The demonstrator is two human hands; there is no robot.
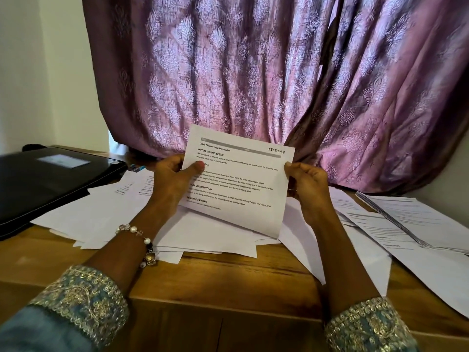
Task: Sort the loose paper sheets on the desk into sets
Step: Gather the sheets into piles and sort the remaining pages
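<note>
I'm looking past the hands at a purple patterned curtain (253, 72) that fills the back of the view and drapes down onto the far edge of the wooden desk (215, 280). On the desk's left lies a closed black laptop (45, 184), pushed aside, I'd guess, to free space for sorting. The loose paper sheets (203, 237) are spread in an overlapping heap across the middle, while a neater stack (411, 224) sits at the right, which may be a set already begun. Held up above the heap is one printed sheet (238, 179), tilted toward the camera so its heading, "SECTION 3", can be read; that label is probably what decides which set it joins. The left hand (175, 179) pinches the sheet's left edge, thumb on the printed face and fingers behind. The right hand (308, 184) grips the right edge the same way, fingers curled round it. Two-sided holding keeps the thin page flat. A beaded bracelet (142, 240) hangs on the left wrist.
</note>
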